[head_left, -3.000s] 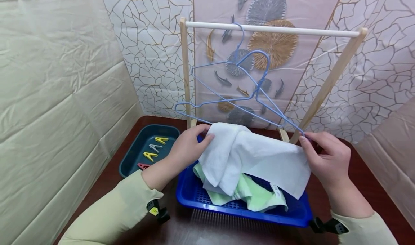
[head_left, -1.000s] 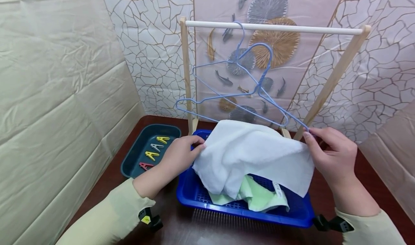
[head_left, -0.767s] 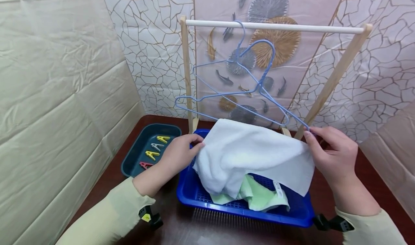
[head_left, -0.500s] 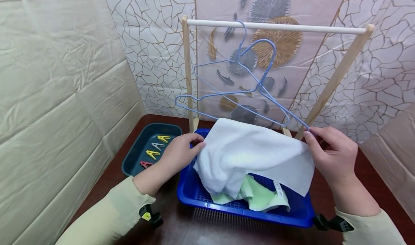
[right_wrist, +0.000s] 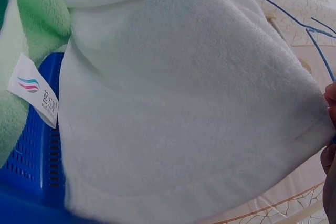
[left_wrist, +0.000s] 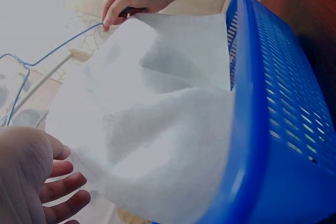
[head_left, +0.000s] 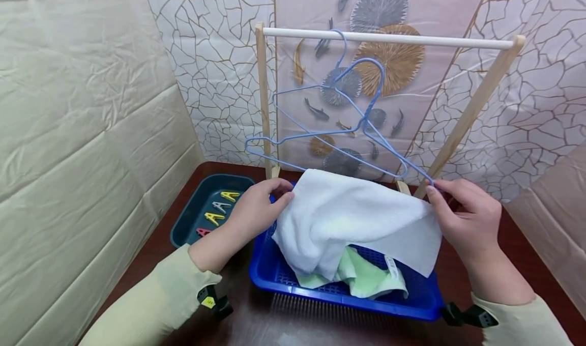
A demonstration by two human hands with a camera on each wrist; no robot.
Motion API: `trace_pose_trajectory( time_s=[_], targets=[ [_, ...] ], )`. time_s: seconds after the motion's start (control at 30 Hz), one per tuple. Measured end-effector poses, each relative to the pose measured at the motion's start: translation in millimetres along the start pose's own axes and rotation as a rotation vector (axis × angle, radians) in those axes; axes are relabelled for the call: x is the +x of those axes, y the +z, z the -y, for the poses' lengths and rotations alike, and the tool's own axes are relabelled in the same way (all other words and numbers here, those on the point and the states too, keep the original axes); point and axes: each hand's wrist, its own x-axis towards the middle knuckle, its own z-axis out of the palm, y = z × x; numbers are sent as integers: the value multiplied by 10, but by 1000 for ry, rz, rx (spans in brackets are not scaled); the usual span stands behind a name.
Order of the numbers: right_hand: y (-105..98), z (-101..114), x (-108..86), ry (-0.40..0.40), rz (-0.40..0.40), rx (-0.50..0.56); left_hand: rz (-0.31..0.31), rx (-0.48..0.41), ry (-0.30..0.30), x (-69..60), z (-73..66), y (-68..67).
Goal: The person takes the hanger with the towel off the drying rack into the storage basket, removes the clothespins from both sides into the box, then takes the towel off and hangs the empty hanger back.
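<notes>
A white towel [head_left: 348, 208] is draped over the lower bar of a blue wire clothes hanger [head_left: 366, 127], which is tilted in front of the rack. My right hand [head_left: 471, 219] pinches the hanger's right corner, with the towel's edge right at the fingertips. At the towel's left edge is my left hand [head_left: 256, 208], thumb and fingers parted; in the left wrist view the fingers [left_wrist: 65, 187] are loosely spread beside the cloth. Below, a light green towel [head_left: 366, 275] with a white tag [right_wrist: 37, 90] lies in a blue plastic basket [head_left: 320, 297].
A second blue hanger [head_left: 302, 88] hangs from the white rod [head_left: 426, 39] of a wooden rack. On the left of the dark red table [head_left: 256, 320] sits a dark green tray [head_left: 189, 208] with several clothespins [head_left: 212, 219].
The white towel's left part, folded over 3 seconds ago, is now spread out. My left hand has since loosened from its edge and shifted slightly up. The right hand keeps its pinch.
</notes>
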Motion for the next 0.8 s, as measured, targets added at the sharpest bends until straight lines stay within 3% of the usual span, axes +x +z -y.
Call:
trace_pose_trajectory(
  time_s=[0.3, 0.53, 0.8],
  targets=[
    [21, 27, 11, -9, 14, 1, -29, -58, 46, 37, -167, -96],
    [26, 19, -2, -13, 2, 2, -51, -103, 80, 69, -245, -84],
    [6, 14, -7, -17, 23, -12, -56, -125, 64, 58, -252, -39]
  ],
)
